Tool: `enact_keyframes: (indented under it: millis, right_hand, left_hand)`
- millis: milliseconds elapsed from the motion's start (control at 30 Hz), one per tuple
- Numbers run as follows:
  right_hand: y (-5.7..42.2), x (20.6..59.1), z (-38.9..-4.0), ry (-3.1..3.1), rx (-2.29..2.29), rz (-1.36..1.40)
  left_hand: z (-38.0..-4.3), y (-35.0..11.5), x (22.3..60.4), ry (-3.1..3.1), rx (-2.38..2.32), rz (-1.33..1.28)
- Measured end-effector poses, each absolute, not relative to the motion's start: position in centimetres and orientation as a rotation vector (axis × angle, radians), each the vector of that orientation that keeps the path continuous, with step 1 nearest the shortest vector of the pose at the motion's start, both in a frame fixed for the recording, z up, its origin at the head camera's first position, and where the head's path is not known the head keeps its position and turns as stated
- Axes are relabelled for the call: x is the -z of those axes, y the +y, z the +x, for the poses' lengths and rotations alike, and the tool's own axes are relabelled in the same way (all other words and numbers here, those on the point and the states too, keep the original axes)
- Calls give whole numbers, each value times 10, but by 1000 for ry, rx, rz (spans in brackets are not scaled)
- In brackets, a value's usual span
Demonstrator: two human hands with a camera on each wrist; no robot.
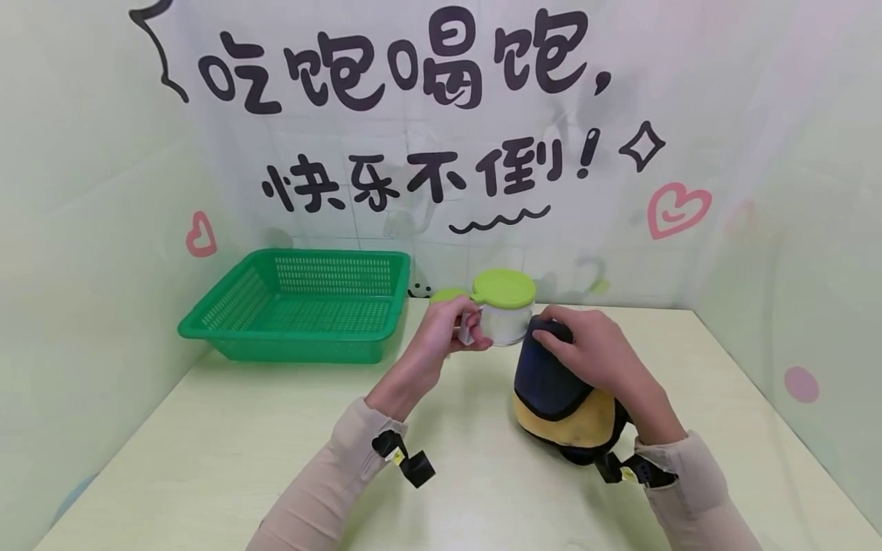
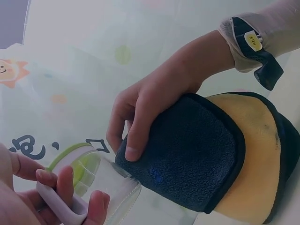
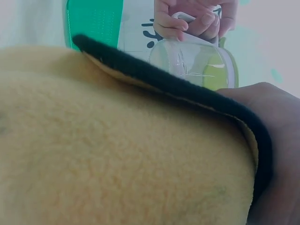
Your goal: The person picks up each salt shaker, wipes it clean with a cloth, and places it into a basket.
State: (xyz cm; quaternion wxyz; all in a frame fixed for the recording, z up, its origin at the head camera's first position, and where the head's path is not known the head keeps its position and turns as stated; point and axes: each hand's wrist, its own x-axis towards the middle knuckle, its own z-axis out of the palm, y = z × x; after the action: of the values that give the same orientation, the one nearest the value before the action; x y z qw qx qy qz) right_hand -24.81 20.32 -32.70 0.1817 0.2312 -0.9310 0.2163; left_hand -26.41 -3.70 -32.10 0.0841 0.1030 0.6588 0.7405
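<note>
My left hand (image 1: 441,329) holds a clear jar (image 1: 508,326) by its white handle (image 2: 60,206), fingers curled through it. A bright green lid (image 1: 505,288) covers the jar's top. A thick cleaning cloth (image 1: 551,375), navy on one face and yellow on the other with black edging, hangs folded from my right hand (image 1: 598,348). Thumb and fingers of that hand pinch its upper end. In the left wrist view, the cloth's navy end meets the jar's side. The right wrist view has the cloth's yellow face (image 3: 117,154) across most of it, partly hiding the jar.
A green plastic basket (image 1: 382,347) with perforated sides stands at the back left of the pale table (image 1: 227,467). Behind my left hand, another green lid (image 1: 448,294) shows in part. A printed white curtain (image 1: 413,130) hangs along the table's back edge.
</note>
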Motion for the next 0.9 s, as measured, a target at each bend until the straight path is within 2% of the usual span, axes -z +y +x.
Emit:
enact_keyframes:
  millis: [333, 900]
  right_hand:
    - [205, 325, -247, -2413, -629, 635]
    - [205, 326, -247, -2686, -536, 655]
  left_hand:
    - [-262, -38, 320, 1988, -2177, 336]
    - [-262, -38, 317, 1991, -2218, 316]
